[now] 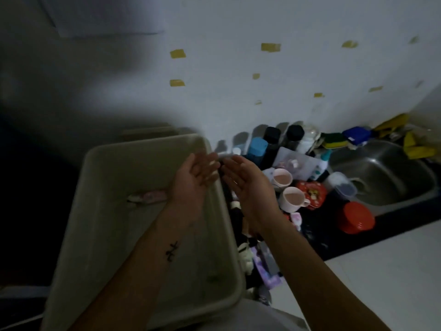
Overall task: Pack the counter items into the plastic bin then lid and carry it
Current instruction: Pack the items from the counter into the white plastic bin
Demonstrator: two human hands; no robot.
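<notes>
The plastic bin (pixel 114 187) sits at the left end of the dark counter (pixel 317 232), lid off, with one small pink packet (pixel 149 197) lying on its floor. Both forearms reach forward over the bin's right wall. The left hand (pixel 194 180) is above the bin, palm turned inward, fingers straight and loose, holding nothing. The right hand (pixel 250 185) is just beside it over the counter, palm up, also slack and bare. Right of the hands stand two pink cups (pixel 282 179), one red tin (pixel 311 193), one red lid (pixel 355 217) and two black-capped bottles (pixel 272 134). Beyond them is one steel sink (pixel 391 173)
</notes>
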